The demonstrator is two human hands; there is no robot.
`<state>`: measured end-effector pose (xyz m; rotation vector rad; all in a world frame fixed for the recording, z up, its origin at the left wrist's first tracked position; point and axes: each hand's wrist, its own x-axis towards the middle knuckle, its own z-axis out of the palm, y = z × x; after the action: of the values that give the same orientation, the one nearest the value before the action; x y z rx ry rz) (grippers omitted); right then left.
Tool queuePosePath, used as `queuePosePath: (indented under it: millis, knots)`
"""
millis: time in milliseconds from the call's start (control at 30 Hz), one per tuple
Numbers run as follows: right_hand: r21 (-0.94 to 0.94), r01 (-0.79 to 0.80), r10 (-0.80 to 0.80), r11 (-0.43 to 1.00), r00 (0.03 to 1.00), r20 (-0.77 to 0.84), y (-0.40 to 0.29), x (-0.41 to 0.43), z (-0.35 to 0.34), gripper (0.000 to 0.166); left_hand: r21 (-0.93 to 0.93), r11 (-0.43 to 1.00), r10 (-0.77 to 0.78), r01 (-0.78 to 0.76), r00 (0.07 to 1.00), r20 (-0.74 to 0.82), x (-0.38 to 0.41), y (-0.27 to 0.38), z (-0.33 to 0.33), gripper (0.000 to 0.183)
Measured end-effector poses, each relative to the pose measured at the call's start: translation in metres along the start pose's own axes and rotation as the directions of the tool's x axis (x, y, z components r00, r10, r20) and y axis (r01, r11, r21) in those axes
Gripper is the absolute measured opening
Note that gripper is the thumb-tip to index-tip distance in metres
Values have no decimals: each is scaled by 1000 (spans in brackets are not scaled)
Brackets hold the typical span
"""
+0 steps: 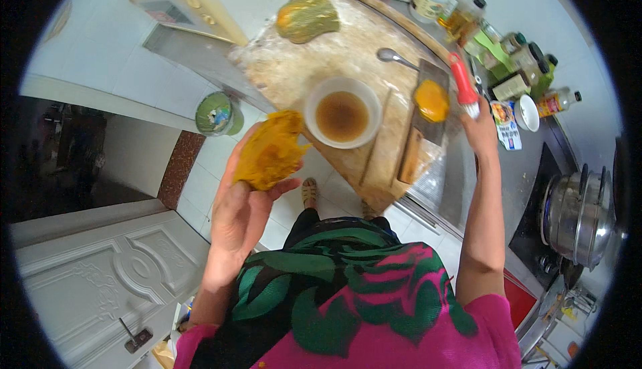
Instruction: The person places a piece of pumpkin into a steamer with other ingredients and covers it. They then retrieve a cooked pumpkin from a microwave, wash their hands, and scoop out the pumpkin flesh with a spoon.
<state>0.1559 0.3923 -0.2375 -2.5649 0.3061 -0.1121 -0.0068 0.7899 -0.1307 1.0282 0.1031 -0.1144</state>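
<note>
My left hand (241, 208) holds a piece of pumpkin (273, 153) with its hollowed, stringy orange inside turned up, left of the bowl. At the counter's right side, the fingers of my right hand (479, 126) close around the white end of a red-handled utensil (464, 80); its exact kind is unclear. A white bowl (374, 118) of brown liquid stands on the floury wooden board (296, 68). Right of it lies a cleaver (412, 153) with a wooden handle, and a small orange pumpkin piece (431, 101) rests on its blade. A larger green-skinned pumpkin piece (308, 17) lies at the back.
A metal spoon (391, 55) lies near the blade, and a long rolling pin (396, 18) along the board's far edge. Several bottles (469, 13) line the wall. A small white bowl (526, 113), a steel pot (577, 216) and a green bin (235, 118) are around.
</note>
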Motion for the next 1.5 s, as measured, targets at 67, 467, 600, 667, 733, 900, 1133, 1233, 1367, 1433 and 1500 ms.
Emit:
queuePosePath:
  millis: [67, 467, 600, 667, 733, 900, 1133, 1233, 1367, 1433, 1500]
  knots:
    - [-34, -16, 15, 999, 999, -46, -13, -14, 3, 66, 27, 1000, 3, -5, 997, 76, 17, 16, -19, 87]
    - [-128, -175, 176, 976, 984, -3, -83, -64, 18, 65, -409, 791, -298, 455, 870, 392, 70, 64, -69, 78]
    - [-183, -60, 67, 981, 997, 34, -113, -44, 28, 64, -396, 816, -278, 421, 887, 370, 80, 56, -80, 79]
    - [-211, -5, 15, 978, 999, 45, -115, -27, 36, 63, -409, 818, -278, 406, 899, 338, 84, 54, -81, 79]
    - [-242, 27, -13, 970, 998, 60, -116, -6, 44, 62, -403, 832, -282, 380, 917, 282, 84, 56, -81, 78]
    - [-360, 128, -105, 924, 991, 84, -117, 39, 67, 57, -440, 842, -250, 310, 949, 190, 83, 52, -84, 76]
    - [-341, 235, -153, 910, 956, 249, -156, 56, 98, 51, -423, 879, -212, 221, 975, 68, 75, 48, -76, 74]
    - [-413, 267, -205, 871, 960, 188, -147, 50, 107, 64, -372, 902, -223, 218, 974, 29, 75, 48, -74, 74]
    - [-462, 249, -219, 851, 969, 117, -139, 37, 107, 69, -342, 911, -233, 231, 972, 36, 77, 45, -70, 75]
    - [-306, 273, -264, 912, 962, 70, -144, 25, 95, 65, -343, 907, -237, 246, 969, 67, 81, 45, -70, 73]
    - [-191, 288, -306, 938, 949, -71, -130, 14, 88, 59, -371, 891, -238, 261, 965, 108, 84, 45, -67, 72]
